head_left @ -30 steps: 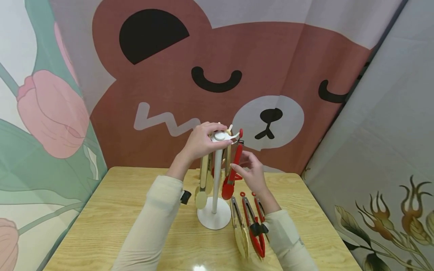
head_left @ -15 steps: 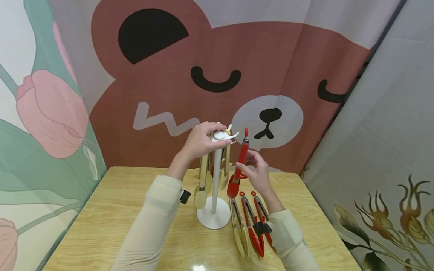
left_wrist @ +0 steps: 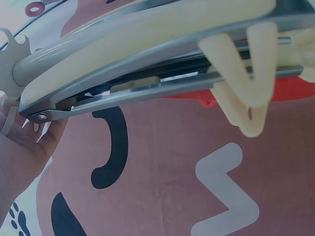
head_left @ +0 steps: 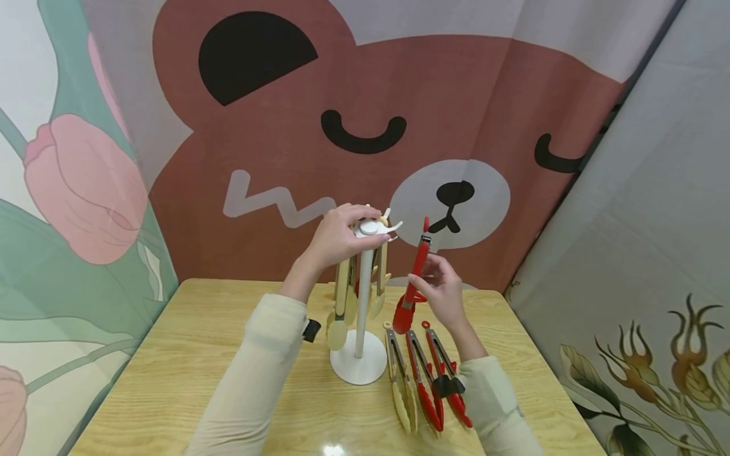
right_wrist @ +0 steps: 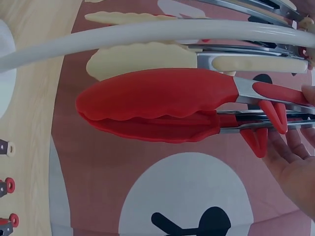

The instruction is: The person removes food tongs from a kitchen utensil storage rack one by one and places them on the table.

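Note:
My left hand (head_left: pixel 342 235) holds the hooked top of a white stand (head_left: pixel 363 304), thumb in front and fingers behind. In my right hand (head_left: pixel 446 290) is a pair of red tongs (head_left: pixel 420 259), pinched by the handle. The tongs stand nearly upright, red head down and loop up, apart from the stand on its right. Their scalloped silicone head (right_wrist: pixel 162 96) shows large in the right wrist view. Cream tongs (head_left: pixel 341 288) hang from the stand's hooks, and the left wrist view shows a cream handle (left_wrist: pixel 147 44) close up. Some hanging tongs are partly hidden behind the pole.
On the wooden table (head_left: pixel 171 361), right of the stand's round base (head_left: pixel 348 367), lie cream tongs (head_left: pixel 397 380) and two red tongs (head_left: pixel 422 380), side by side. A bear-print curtain (head_left: pixel 274 158) hangs right behind the table, with another curtain (head_left: pixel 644 190) at the right.
The red tongs have come off the hook and moved right with my right hand, away from the stand. My left hand stays on the stand's top.

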